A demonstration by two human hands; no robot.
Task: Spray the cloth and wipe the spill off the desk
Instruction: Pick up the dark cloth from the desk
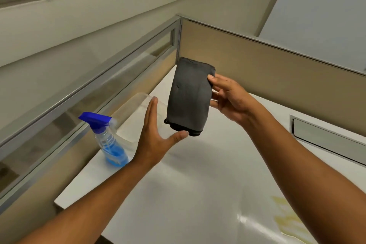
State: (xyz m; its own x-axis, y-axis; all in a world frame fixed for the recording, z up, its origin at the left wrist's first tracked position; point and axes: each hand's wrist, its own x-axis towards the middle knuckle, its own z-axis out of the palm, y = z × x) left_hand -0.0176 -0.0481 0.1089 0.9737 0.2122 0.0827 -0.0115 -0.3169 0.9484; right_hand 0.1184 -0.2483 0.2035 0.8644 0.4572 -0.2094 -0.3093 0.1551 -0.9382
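Observation:
A folded dark grey cloth (pixel 189 97) is held upright above the white desk (pixel 188 194). My right hand (pixel 227 99) grips its right edge, thumb on the front near the top. My left hand (pixel 156 136) is open beside the cloth's lower left corner, with its thumb tip touching the bottom edge. A clear spray bottle (pixel 108 140) with a blue trigger head and blue liquid stands on the desk to the left of my left hand. A yellowish spill (pixel 287 222) lies on the desk at the lower right.
A clear plastic container (pixel 134 111) sits behind my left hand near the desk's left edge. Beige partition panels (pixel 277 77) with metal frames wall the desk at the back and left. A metal cable tray cover (pixel 326 138) is set into the desk at right.

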